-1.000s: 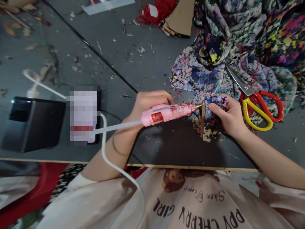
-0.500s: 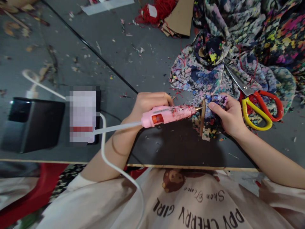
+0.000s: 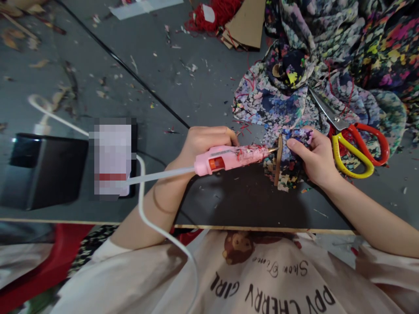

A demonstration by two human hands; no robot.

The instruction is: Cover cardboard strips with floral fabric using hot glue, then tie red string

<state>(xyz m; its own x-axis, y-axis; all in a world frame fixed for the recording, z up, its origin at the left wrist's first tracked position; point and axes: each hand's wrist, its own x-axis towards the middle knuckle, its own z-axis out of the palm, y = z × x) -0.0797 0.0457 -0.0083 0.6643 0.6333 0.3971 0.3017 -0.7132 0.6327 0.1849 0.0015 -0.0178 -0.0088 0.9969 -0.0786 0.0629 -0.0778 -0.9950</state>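
My left hand (image 3: 209,139) is closed around a pink glue gun (image 3: 231,159), crusted with red bits near its front. A translucent glue stick (image 3: 160,175) sticks out of its back end. The metal nozzle meets the edge of a narrow brown cardboard strip (image 3: 278,163). Between thumb and fingers, my right hand (image 3: 316,155) pinches a small piece of purple-blue floral fabric (image 3: 290,150) beside that strip. Scissors (image 3: 353,141) with one red and one yellow handle lie just right of my right hand, blades parted, on crumpled floral cloth (image 3: 268,96).
A phone (image 3: 113,152) with a blurred screen and a black box-like device (image 3: 46,170) lie at the left. White and black cables (image 3: 140,78) cross the table. Red yarn (image 3: 216,17) and folded cardboard (image 3: 247,26) sit at the back. Scraps and dry leaves are scattered about.
Almost nothing differs. The nozzle stays at the cardboard strip, and both hands keep their holds, with the fabric and strip shifted only very slightly.
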